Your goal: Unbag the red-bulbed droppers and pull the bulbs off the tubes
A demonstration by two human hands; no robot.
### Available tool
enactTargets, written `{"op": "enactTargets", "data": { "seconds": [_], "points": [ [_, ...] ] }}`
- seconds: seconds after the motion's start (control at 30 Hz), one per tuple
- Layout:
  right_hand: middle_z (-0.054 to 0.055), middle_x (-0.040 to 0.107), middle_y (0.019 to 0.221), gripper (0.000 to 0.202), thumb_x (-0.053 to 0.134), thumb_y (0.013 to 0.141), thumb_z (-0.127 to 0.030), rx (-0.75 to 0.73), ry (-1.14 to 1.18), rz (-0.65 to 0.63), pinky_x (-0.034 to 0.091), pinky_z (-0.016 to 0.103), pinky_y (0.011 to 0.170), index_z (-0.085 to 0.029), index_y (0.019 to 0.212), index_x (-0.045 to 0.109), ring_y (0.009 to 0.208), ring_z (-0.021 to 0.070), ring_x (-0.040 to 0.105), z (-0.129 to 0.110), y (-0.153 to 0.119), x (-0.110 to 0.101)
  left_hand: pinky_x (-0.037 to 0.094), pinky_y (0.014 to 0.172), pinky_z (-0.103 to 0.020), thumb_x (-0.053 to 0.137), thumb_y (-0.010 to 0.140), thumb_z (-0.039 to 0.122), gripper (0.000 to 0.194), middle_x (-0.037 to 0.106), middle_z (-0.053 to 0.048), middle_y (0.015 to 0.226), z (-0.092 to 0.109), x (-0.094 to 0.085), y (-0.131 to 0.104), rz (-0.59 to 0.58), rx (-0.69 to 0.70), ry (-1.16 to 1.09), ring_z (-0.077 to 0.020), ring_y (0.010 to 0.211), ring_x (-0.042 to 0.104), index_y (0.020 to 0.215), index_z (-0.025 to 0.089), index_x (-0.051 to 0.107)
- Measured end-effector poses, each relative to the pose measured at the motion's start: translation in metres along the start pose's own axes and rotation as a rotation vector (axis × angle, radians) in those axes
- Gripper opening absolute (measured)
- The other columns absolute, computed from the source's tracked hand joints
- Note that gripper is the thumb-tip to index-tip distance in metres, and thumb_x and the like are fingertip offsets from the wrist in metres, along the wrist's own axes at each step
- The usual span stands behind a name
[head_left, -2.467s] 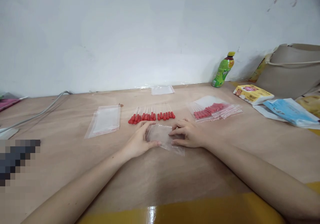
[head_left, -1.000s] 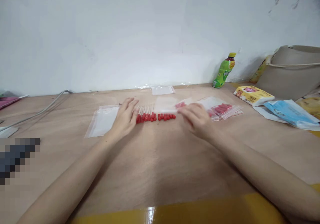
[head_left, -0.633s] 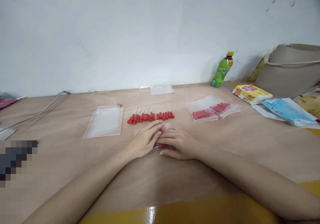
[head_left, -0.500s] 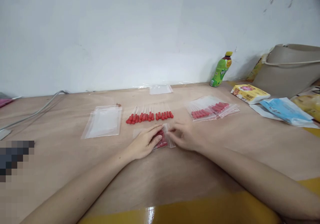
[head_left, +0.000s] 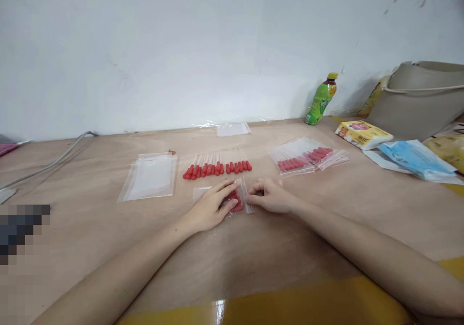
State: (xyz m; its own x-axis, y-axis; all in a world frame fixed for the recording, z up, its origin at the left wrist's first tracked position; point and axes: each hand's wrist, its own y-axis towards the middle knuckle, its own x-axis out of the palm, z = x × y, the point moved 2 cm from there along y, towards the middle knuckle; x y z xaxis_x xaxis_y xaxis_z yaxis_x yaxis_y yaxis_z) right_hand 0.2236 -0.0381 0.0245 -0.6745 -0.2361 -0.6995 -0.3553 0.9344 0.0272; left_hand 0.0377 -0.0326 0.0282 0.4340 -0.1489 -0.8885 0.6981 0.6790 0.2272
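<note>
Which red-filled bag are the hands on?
The bag nearest the camera: left hand on it, right hand at its zip edge. The other filled bags lie farther right, untouched.

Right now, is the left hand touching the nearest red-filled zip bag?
Touching: in the head view, the left hand rests its thumb and fingers on the zip bag.

Red tips, green bottle with yellow cap, blue-and-white packet.

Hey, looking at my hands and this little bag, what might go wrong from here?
The small bag might skid or crease, with your left hand on it and your right hand at its edge. The loose red-ended sticks lie just beyond your left hand, so a nudge could scatter them.
</note>
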Motion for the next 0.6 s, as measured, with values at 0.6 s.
{"op": "enactTargets", "data": {
  "seconds": [0.6],
  "points": [
    [-0.005, 0.054, 0.053, 0.038, 0.058, 0.070, -0.052, 0.162, 0.107, -0.002, 0.026, 0.030, 0.075, -0.016, 0.058, 0.063, 0.061, 0.0103, 0.048, -0.006, 0.002, 0.008, 0.052, 0.065, -0.025, 0.042, 0.089, 0.021, 0.021, 0.066, -0.004, 0.096, -0.001, -0.002, 0.017, 0.362, 0.528, 0.320, -0.0140, 0.080, 0.064, 0.097, 0.018, 0.062]
  ]
}}
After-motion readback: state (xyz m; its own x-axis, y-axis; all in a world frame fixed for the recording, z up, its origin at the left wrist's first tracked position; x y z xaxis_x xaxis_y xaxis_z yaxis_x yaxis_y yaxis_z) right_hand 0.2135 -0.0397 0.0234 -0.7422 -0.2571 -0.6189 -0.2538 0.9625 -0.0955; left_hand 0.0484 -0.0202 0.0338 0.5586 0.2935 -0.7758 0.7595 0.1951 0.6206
